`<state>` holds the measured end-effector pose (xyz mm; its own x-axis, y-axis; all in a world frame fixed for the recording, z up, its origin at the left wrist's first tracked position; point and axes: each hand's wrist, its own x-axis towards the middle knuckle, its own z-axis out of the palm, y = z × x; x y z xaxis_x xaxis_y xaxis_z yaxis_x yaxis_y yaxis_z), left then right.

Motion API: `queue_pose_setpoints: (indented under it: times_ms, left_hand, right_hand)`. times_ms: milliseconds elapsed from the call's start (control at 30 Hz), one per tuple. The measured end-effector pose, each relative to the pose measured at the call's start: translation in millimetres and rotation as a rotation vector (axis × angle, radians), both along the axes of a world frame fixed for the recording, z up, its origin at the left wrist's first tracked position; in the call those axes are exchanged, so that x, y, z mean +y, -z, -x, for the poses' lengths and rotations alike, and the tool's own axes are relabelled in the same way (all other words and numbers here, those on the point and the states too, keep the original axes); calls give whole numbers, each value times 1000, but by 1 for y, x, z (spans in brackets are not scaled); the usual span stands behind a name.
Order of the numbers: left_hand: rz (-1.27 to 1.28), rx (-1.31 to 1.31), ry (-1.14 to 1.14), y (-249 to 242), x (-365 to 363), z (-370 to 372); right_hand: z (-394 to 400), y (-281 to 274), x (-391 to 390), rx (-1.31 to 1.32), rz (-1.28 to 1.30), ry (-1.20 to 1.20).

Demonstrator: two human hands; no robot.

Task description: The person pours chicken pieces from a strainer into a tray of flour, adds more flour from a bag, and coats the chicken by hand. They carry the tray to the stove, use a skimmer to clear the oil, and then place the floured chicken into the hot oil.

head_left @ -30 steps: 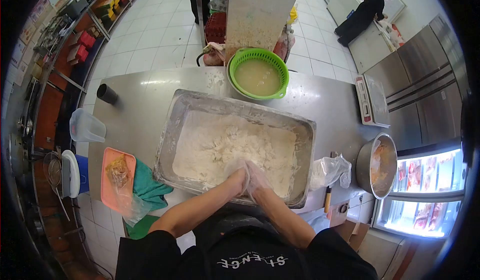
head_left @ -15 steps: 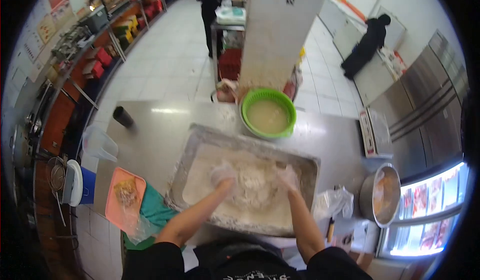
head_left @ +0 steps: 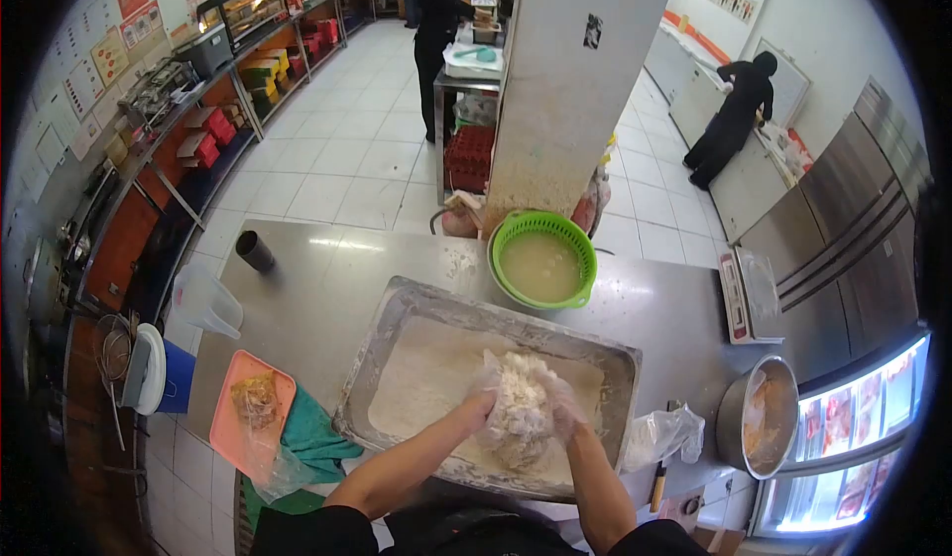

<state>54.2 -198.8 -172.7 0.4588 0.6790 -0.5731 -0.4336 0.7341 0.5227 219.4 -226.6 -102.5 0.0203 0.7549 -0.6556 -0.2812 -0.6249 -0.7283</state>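
A large metal tray (head_left: pixel 397 313) full of white flour (head_left: pixel 426 382) lies on the steel counter in front of me. My left hand (head_left: pixel 480 402) and my right hand (head_left: pixel 565 409), both in thin clear gloves, press from either side on a floury heap (head_left: pixel 519 407) raised above the flour bed. The heap is a lumpy mass coated in flour; what is inside it is hidden.
A green colander with pale liquid (head_left: pixel 541 258) stands behind the tray. A scale (head_left: pixel 751 296) and a metal pot (head_left: pixel 759 415) sit at right, a plastic bag (head_left: pixel 662 435) beside the tray. At left are an orange tray (head_left: pixel 248 412), a green cloth (head_left: pixel 312 437), a clear jug (head_left: pixel 203 301) and a dark cup (head_left: pixel 255 250). People work at the back.
My hands were spread apart in the flour half a second ago; now they have come together and lifted a floury heap. The camera has tilted up, showing more of the kitchen.
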Motion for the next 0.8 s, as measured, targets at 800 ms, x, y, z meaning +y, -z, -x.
queue_pose_setpoints:
  times_ms: [800]
  left_hand:
    - [-181, 404, 80, 13, -30, -25]
  right_hand:
    - [-13, -30, -49, 211, 108, 172]
